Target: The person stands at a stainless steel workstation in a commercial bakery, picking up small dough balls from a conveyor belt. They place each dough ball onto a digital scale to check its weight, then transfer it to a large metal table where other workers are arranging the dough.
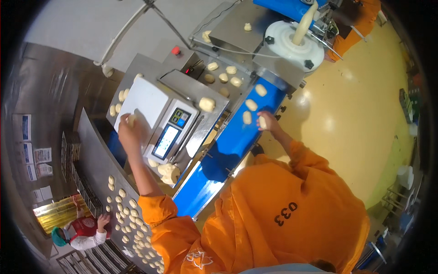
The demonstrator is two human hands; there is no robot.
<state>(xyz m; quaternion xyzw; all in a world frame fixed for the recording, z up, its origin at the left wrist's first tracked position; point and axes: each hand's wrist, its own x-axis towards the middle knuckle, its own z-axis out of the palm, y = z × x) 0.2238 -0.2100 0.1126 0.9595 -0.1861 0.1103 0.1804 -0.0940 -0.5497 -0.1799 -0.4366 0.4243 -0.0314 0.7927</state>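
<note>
Left hand (129, 133): fingers curled around a dough piece (131, 120) at the edge of the scale's white platform (147, 102).
Right hand (271, 122): fingers closed on a second dough piece (263, 123) by the blue belt (230, 134).
Belt load: three loose pieces (251, 105) near that hand.
Counter (98, 157): many small dough rounds (127, 211).

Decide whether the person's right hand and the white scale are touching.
Apart. The head view shows the right hand at the blue belt, with part of that belt and a metal surface between it and the white scale.
</note>
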